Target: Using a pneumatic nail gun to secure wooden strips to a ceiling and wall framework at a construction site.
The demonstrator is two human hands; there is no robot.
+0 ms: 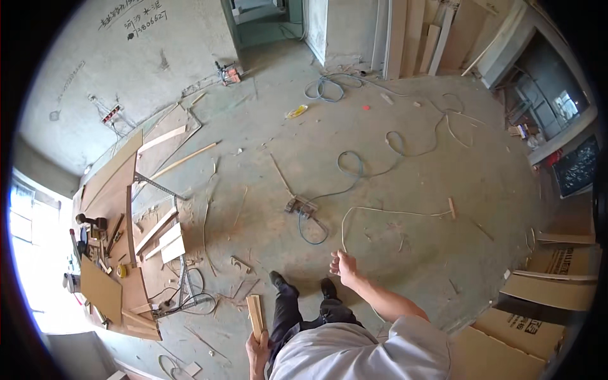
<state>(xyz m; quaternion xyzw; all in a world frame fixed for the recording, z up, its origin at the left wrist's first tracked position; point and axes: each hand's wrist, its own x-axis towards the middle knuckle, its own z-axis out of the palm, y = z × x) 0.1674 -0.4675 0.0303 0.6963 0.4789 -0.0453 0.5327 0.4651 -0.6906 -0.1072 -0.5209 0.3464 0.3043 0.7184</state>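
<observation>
My left hand (257, 347), low at the centre-left, is closed round short pale wooden strips (255, 311) held beside my left leg. My right hand (344, 266), near the middle, is closed on a thin pale cord (380, 209), which runs out over the floor in a bend to a small wooden piece (451, 209). A tool (300, 206) with a blue hose lies on the floor ahead of my feet.
A workbench (101, 285) with tools and boards stands left. Scrap wood and loops of blue hose (349, 163) lie across the floor (418, 259). Cardboard (532, 329) is at right. Boards (411, 41) lean by the back wall, near a doorway (266, 31).
</observation>
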